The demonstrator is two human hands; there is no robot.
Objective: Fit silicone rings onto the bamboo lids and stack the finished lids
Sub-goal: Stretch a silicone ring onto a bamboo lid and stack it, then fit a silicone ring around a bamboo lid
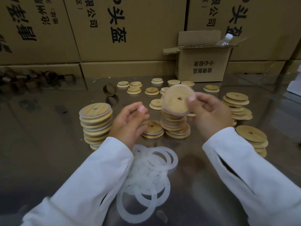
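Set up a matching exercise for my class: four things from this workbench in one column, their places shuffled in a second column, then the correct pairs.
Things
1. lid pinched by the right hand
2. loose silicone rings
3. plastic bottle
4. tallest stack of ringed lids

Places
A. inside the open cardboard box
B. left of the left hand
C. raised above the middle stack
D. on the table, between the sleeves

Pairs: 1-C, 2-D, 3-A, 4-B.
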